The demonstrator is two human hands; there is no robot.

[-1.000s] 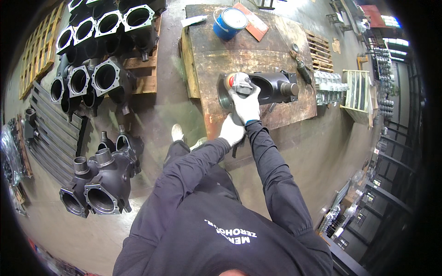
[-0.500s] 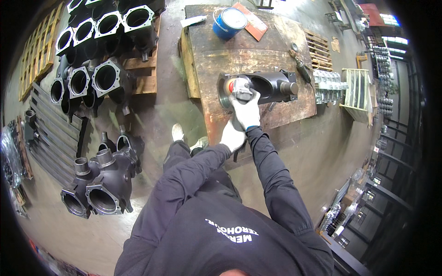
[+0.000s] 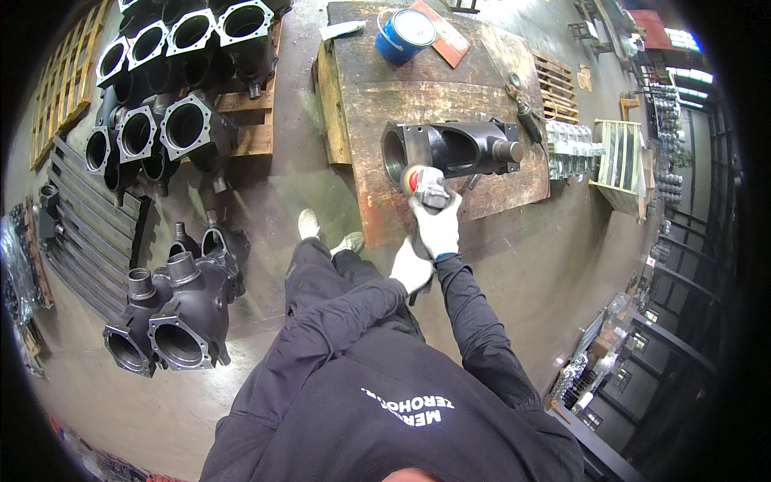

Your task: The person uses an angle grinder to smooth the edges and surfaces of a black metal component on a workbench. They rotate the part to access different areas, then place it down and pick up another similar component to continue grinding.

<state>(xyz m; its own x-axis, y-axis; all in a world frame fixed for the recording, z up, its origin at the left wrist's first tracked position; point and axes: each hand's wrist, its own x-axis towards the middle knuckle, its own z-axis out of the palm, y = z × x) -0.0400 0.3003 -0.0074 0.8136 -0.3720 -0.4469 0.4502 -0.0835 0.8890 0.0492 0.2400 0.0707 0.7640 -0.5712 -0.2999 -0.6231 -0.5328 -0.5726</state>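
Both my gloved hands hold an angle grinder (image 3: 434, 193). My right hand (image 3: 438, 226) is wrapped round its body just behind the head, and my left hand (image 3: 411, 267) grips it further back, nearer to me. The grinder's round disc with a reddish centre (image 3: 414, 180) is blurred, just off the near left end of a black metal casting (image 3: 442, 151). That casting lies on its side on the worn wooden tabletop (image 3: 377, 201). Its open bore faces left, a wide opening shows on top, and a bare metal stub (image 3: 507, 152) sticks out at the right.
A blue paint can (image 3: 395, 46) stands at the table's far side, beside an orange-red sheet (image 3: 451, 44) and a white tube (image 3: 343, 30). Another power tool (image 3: 526, 116) lies at the right edge. Several black castings (image 3: 186, 128) crowd the left, some on a pallet, others on the floor (image 3: 189, 313).
My hands have drawn the grinder back toward me and slightly right. Its disc, before at the casting's left bore, is now off the near edge.
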